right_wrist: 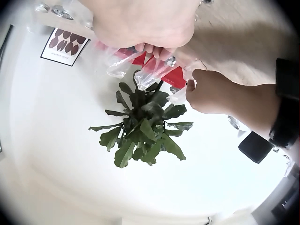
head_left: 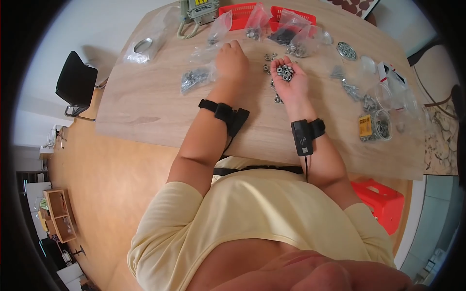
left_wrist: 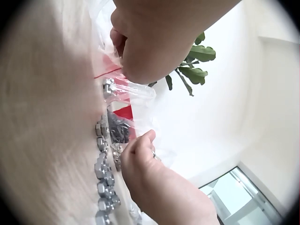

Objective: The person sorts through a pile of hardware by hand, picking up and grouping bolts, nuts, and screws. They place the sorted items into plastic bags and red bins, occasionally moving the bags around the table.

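My right hand (head_left: 291, 80) is cupped palm up over the table, fingers curled upward round a heap of metal nuts (head_left: 285, 72). More loose nuts (head_left: 277, 99) form a rough line on the table just left of it, shown larger as hex nuts (left_wrist: 105, 187) in the left wrist view. Further left, my left hand (head_left: 232, 62) has its back up and fingers bent, with the thumb and fingertips pinching a clear plastic bag (right_wrist: 178, 97). Its fingertips are partly hidden behind the hand. A bag of screws (head_left: 195, 78) lies beside the left wrist.
Red baskets (head_left: 238, 17) and bagged hardware (head_left: 295, 48) stand along the back, beside a telephone (head_left: 200, 10). At right are loose screws (head_left: 350, 90), a round metal lid (head_left: 346, 51) and a clear jar (head_left: 382, 126). A bag with a metal ring (head_left: 142, 46) lies far left.
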Motion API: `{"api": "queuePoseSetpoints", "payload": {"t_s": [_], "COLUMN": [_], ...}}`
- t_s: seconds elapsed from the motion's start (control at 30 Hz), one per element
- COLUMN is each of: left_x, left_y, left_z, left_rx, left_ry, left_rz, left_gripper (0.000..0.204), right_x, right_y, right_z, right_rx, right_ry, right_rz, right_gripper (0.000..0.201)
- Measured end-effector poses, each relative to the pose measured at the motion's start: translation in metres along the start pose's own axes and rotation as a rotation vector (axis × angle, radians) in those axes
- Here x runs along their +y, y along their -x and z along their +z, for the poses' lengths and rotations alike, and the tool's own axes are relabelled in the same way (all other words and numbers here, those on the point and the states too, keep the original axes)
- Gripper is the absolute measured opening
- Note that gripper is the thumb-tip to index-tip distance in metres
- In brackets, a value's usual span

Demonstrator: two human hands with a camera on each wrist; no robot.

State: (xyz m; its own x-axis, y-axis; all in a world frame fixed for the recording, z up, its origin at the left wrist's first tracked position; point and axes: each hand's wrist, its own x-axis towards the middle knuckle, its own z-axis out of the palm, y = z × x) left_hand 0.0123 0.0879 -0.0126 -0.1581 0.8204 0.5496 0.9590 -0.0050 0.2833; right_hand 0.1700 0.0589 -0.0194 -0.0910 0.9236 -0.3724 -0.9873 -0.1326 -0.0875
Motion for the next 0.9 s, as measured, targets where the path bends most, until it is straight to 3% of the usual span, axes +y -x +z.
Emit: {"api": "queuePoseSetpoints", "payload": {"t_s": [0.1, 0.23, 0.3, 0.4, 0.53, 0.67, 0.73, 0.9], "left_x": [-0.001, 0.003, 0.004, 0.004, 0.007, 0.003, 0.0, -0.001], "left_y": [0.001, -0.001, 0.0, 0.0, 0.0, -0.002, -0.003, -0.003], "left_z": [-0.012, -0.024, -0.019, -0.015, -0.011, -0.006, -0.004, -0.001], "left_rx": [-0.074, -0.077, 0.002, -0.051, -0.074, -0.04, -0.042, -0.068], "left_ry": [0.229, 0.512, 0.717, 0.827, 0.889, 0.918, 0.92, 0.982], "left_rz": [-0.117, -0.151, -0.157, -0.208, -0.272, -0.259, -0.269, -0.274], "left_gripper": [0.023, 0.023, 0.023, 0.023, 0.022, 0.022, 0.021, 0.019], "right_x": [0.003, 0.013, 0.02, 0.031, 0.04, 0.046, 0.054, 0.053], "right_y": [-0.003, -0.006, -0.008, -0.01, -0.017, -0.035, -0.024, -0.031], "right_z": [0.008, 0.034, 0.045, 0.057, 0.06, 0.048, 0.053, 0.049], "right_rx": [-0.051, -0.112, -0.1, -0.059, -0.017, -0.066, -0.036, -0.088], "right_ry": [0.036, 0.062, 0.095, 0.207, 0.394, 0.374, 0.41, 0.552], "right_rz": [-0.007, -0.017, -0.029, -0.053, -0.077, -0.089, -0.216, -0.16], "right_gripper": [0.016, 0.017, 0.019, 0.025, 0.035, 0.028, 0.038, 0.059]}}
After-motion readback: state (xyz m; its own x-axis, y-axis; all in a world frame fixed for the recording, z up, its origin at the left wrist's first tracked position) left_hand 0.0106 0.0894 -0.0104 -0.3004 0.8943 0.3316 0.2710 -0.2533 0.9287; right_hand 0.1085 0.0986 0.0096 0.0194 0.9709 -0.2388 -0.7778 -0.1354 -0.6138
